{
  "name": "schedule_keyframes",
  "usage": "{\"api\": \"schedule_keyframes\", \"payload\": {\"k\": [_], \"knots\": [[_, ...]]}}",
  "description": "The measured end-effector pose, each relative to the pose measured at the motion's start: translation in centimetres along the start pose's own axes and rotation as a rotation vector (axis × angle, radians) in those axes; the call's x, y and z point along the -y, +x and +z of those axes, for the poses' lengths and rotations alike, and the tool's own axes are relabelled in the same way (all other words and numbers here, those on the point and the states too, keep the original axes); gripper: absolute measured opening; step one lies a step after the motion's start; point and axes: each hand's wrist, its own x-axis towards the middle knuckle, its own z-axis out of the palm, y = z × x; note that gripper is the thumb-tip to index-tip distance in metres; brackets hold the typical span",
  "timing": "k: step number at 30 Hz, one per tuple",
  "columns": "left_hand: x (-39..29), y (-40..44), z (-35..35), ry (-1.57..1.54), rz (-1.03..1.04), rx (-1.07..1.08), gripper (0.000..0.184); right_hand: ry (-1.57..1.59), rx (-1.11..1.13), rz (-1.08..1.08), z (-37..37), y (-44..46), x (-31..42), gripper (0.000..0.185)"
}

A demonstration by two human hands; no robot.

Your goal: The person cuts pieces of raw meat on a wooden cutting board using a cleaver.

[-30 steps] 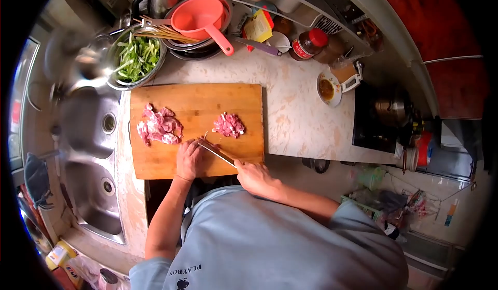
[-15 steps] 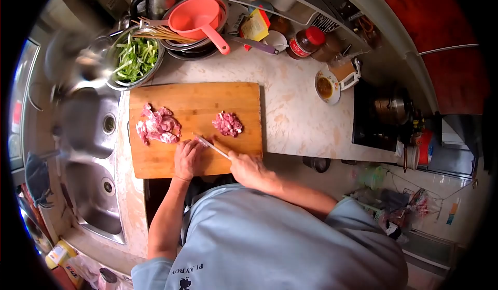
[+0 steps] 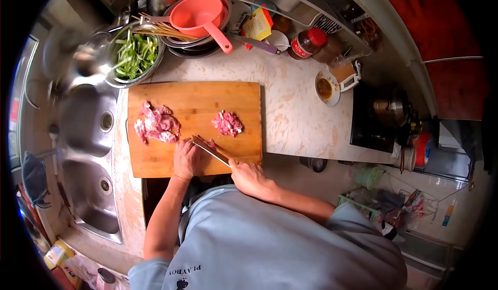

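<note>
My right hand [image 3: 251, 177] is wrapped round the handle of a kitchen knife [image 3: 213, 153], whose blade slants up and left across the wooden cutting board [image 3: 199, 98]. Beside the blade tip, my left hand [image 3: 185, 158] has its fingers curled down on the board, pressing a piece of raw meat mostly hidden under them. A little red meat [image 3: 211, 144] shows just beyond the blade. On the board's left lies a larger pile of raw meat pieces [image 3: 157, 124]. A smaller pile of cut meat [image 3: 227, 123] sits to the right.
A double steel sink [image 3: 85, 158] is on the left. Behind the board stand a bowl of cut greens [image 3: 136, 57], a pink strainer [image 3: 194, 15] on stacked bowls, and a red-lidded jar [image 3: 308, 42]. A sauce dish [image 3: 326, 88] sits near the stove [image 3: 376, 129] at right.
The knife blade has tilted, showing more of its dark flat side, and shifted slightly against my left fingers. Both hands stay nearly in place. The view has shifted slightly.
</note>
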Motion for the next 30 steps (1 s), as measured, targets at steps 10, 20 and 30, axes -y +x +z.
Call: {"api": "schedule_keyframes", "payload": {"k": [10, 20, 30], "knots": [[-0.3, 0.2, -0.3, -0.012, -0.008, 0.033, 0.021, 0.005, -0.004, -0.027, -0.4, 1.5, 0.2, 0.027], [-0.7, 0.0, -0.7, -0.020, 0.008, -0.013, 0.031, 0.204, -0.251, 0.045, -0.9, 3.8, -2.4, 0.024], [-0.3, -0.2, -0.5, -0.016, -0.025, 0.015, 0.020, -0.017, -0.032, -0.048, -1.6, -1.1, 0.6, 0.023]]}}
